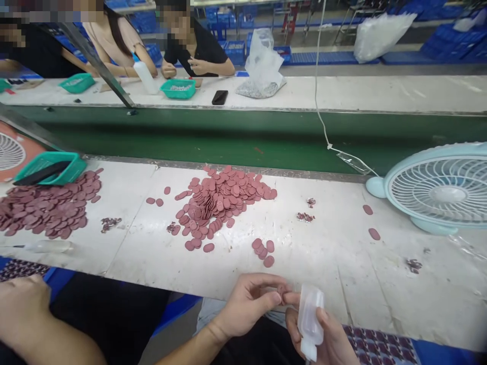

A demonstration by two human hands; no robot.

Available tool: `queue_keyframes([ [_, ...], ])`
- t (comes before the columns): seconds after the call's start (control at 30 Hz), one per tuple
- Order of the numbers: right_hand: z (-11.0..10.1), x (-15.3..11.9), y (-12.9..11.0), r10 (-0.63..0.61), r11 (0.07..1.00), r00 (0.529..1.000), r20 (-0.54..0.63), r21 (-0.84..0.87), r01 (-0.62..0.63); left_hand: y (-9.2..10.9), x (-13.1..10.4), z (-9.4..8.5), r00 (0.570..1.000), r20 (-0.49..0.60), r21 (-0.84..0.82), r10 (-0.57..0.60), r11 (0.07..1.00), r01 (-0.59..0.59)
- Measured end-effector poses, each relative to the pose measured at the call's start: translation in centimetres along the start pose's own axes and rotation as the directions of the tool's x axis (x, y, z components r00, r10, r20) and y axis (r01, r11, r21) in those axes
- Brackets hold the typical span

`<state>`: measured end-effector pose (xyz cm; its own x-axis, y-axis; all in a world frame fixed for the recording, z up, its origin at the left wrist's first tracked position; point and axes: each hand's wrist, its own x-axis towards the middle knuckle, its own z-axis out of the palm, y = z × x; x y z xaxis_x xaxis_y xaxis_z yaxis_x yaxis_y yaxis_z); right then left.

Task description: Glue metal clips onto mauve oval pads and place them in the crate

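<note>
At the table's near edge, my left hand (pixel 251 304) pinches a small reddish-brown oval piece (pixel 282 291) between thumb and fingers. Just to the right, my right hand (pixel 327 334) is wrapped round a translucent white squeeze bottle (pixel 312 317), its cap end pointing down. A fingertip of my right hand reaches to the piece in my left hand. Beyond the hands lies a small group of flat oval pieces (pixel 262 252), and farther off a large heap of them (pixel 216 200) spreads over the white table (pixel 304 263).
Another person's arm (pixel 41 324) is at the lower left, near a second heap (pixel 49 208), a green basket (pixel 78 170) and a bottle (pixel 49 247). A pale blue fan (pixel 449 192) stands at the right. A green conveyor (pixel 236 147) runs behind, with people seated across it.
</note>
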<state>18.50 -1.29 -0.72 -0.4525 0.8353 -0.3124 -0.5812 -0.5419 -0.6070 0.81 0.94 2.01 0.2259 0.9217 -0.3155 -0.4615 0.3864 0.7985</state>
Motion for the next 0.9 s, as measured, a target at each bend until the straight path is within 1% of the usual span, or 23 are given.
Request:
queue_keyframes([
  [0.07,0.0,0.3,-0.3,-0.015,1.000,0.999,0.050,0.014,0.015,0.2,0.1,-0.2,0.998,-0.027,-0.018,0.050,0.999,-0.051],
  [0.1,0.2,0.5,-0.6,-0.032,0.999,0.999,0.033,0.015,0.031,0.2,0.2,-0.3,0.996,-0.052,-0.044,0.078,0.996,-0.081],
  [0.13,0.4,0.6,-1.1,-0.055,0.998,0.998,-0.007,0.014,0.055,0.3,0.2,-0.4,0.992,-0.082,-0.077,0.097,0.992,-0.104],
  [0.17,0.7,0.6,-1.6,-0.092,0.996,0.993,-0.077,0.011,0.094,0.3,0.2,-0.5,0.989,-0.109,-0.116,0.099,0.987,-0.112],
  [0.2,1.0,0.7,-2.2,-0.139,0.990,0.975,-0.172,-0.001,0.141,0.3,0.1,-0.6,0.988,-0.127,-0.156,0.082,0.983,-0.102],
  [0.23,1.3,0.7,-2.7,-0.187,0.982,0.947,-0.260,-0.021,0.188,0.3,0.1,-0.7,0.990,-0.131,-0.189,0.050,0.979,-0.074],
  [0.27,1.5,0.7,-3.2,-0.230,0.973,0.921,-0.313,-0.045,0.227,0.2,0.0,-0.7,0.992,-0.122,-0.215,0.012,0.976,-0.039],
  [0.3,1.6,0.7,-3.5,-0.264,0.964,0.906,-0.332,-0.072,0.254,0.1,-0.2,-0.7,0.995,-0.098,-0.237,-0.024,0.972,0.000],
  [0.4,1.9,0.7,-3.9,-0.350,0.935,0.883,-0.312,-0.178,0.307,-0.4,-0.6,-0.2,0.993,-0.016,-0.314,-0.115,0.944,0.104],
  [0.47,2.1,0.7,-3.8,-0.424,0.900,0.850,-0.312,-0.252,0.356,-0.7,-0.7,0.1,0.987,0.008,-0.368,-0.160,0.917,0.152],
  [0.53,2.7,0.8,-3.7,-0.489,0.863,0.816,-0.307,-0.304,0.403,-0.9,-0.8,0.4,0.983,0.019,-0.407,-0.183,0.897,0.174],
  [0.63,4.0,0.8,-3.7,-0.530,0.830,0.802,-0.277,-0.362,0.424,-0.8,-0.9,0.5,0.981,0.023,-0.439,-0.193,0.880,0.184],
  [0.67,4.5,0.8,-3.7,-0.557,0.809,0.786,-0.268,-0.390,0.440,-0.7,-0.9,0.6,0.980,0.022,-0.440,-0.200,0.878,0.189],
  [0.73,5.2,0.5,-3.7,-0.616,0.753,0.743,-0.263,-0.475,0.455,-0.4,-0.9,0.8,0.976,0.021,-0.436,-0.216,0.876,0.204],
  [0.83,4.9,-0.2,-3.5,-0.725,0.623,0.640,-0.255,-0.639,0.452,-0.2,-1.2,1.1,0.972,0.024,-0.430,-0.233,0.875,0.221],
  [0.87,4.4,-0.6,-3.4,-0.728,0.568,0.660,-0.189,-0.706,0.424,-0.1,-1.2,1.3,0.972,0.021,-0.431,-0.234,0.875,0.220],
  [0.9,3.8,-0.9,-3.3,-0.695,0.504,0.714,-0.084,-0.765,0.401,-0.1,-1.3,1.4,0.972,0.016,-0.433,-0.234,0.875,0.218],
])
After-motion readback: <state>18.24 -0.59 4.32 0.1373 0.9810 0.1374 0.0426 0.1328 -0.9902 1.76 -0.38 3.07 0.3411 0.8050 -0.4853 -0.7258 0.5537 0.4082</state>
